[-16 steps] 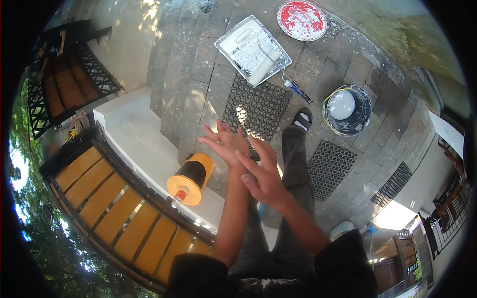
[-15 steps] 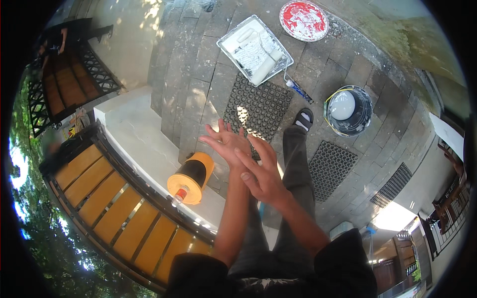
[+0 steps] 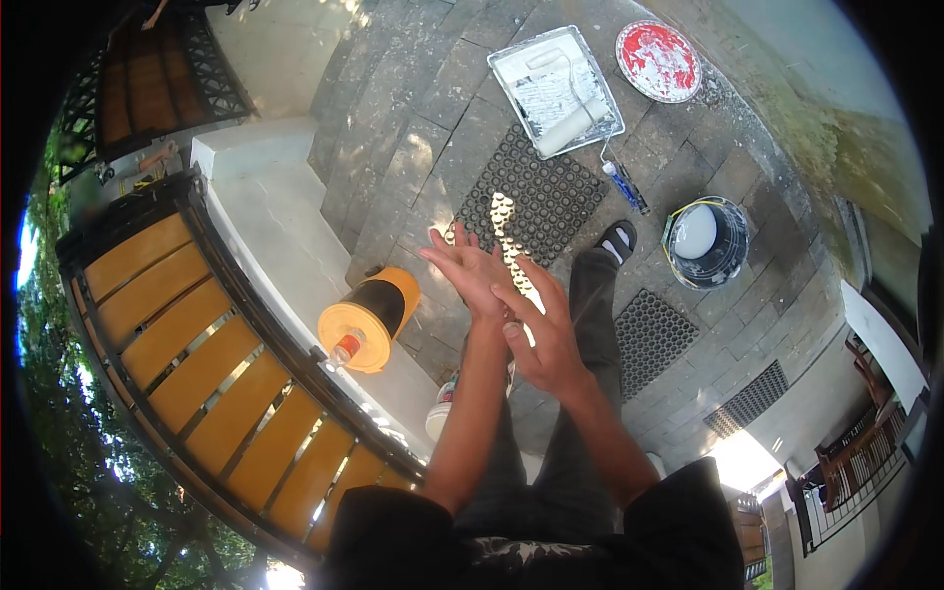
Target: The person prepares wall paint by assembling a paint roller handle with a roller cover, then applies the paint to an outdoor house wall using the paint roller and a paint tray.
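My left hand (image 3: 474, 280) is held palm up in front of me, its fingers stretched out and partly spread. Against the heel of that palm rest the fingers of my right hand (image 3: 546, 334), extended and slightly bent. I see nothing held in either hand; the contact between them is partly hidden. Beyond them a white-smeared paint tray (image 3: 513, 106) lies on the paving with a white paint roller (image 3: 573, 128) in it. The roller's blue handle (image 3: 625, 187) sticks out over the near right corner.
A black bucket (image 3: 726, 251) with white contents stands right of my sandalled foot (image 3: 618, 241). Farther off lies a paint-smeared red lid (image 3: 659, 61). Left are an orange-and-black drum (image 3: 379, 300) with a clear bottle (image 3: 346, 349) on top, and a slatted wooden bench (image 3: 206, 369). Rubber mats (image 3: 536, 192) cover some paving.
The view has turned, so the tray, lid and bucket appear farther right. My hands remain together, with the right fingers still against the left hand.
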`<act>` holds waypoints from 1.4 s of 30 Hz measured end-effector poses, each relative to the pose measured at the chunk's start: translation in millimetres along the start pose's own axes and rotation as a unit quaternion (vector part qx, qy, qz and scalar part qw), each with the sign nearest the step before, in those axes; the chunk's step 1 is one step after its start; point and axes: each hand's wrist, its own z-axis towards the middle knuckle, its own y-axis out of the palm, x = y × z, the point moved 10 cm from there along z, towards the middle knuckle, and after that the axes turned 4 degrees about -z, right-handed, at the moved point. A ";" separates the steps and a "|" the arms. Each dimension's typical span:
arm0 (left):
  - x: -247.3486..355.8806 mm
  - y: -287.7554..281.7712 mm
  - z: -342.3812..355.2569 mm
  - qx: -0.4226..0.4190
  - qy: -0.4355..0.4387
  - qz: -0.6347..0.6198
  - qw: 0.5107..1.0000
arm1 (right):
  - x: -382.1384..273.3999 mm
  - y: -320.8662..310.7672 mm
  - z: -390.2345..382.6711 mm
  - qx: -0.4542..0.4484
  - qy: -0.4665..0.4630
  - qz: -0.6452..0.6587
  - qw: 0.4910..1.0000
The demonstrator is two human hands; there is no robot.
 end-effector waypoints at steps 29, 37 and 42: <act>37.3 4.9 6.8 -0.004 0.051 -0.105 0.993 | -17.1 9.0 -14.8 -0.028 0.033 0.042 0.998; 47.8 -9.1 -2.2 0.080 0.134 -0.047 0.987 | -1.9 2.2 -14.7 0.028 0.113 0.127 0.985; 53.2 -5.7 -7.6 0.077 0.213 0.020 0.974 | 15.3 -2.1 -18.2 0.074 0.199 0.163 0.963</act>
